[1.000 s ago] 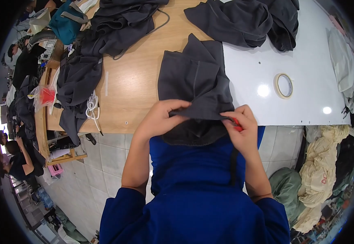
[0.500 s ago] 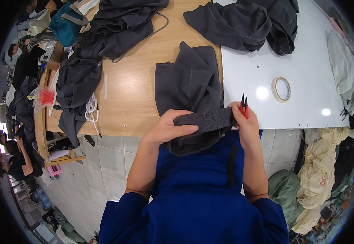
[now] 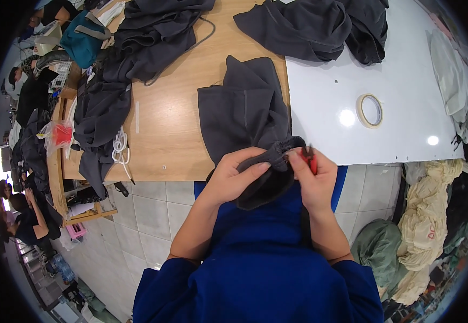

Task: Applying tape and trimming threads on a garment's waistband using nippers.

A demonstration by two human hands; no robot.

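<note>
A dark grey garment lies partly on the table, its gathered, ring-like band lifted at the near edge in front of me. My left hand is closed on the band, thumb on top. My right hand keeps a pair of red-handled thread snips in its grip, dark blades pointing away. Its thumb and forefinger pinch at the band's bunched right side. Whether they hold a thread or only cloth is too small to make out.
More dark grey garments lie at the far left and far right. A tape roll rests on the white tabletop. A white cord hangs at the left. Cream cloth is piled at right; a person is at far left.
My right hand has moved left and turned inward, bringing the snips with it. The band, stretched flat between my hands before, is now bunched and turned. My left hand has shifted slightly right.
</note>
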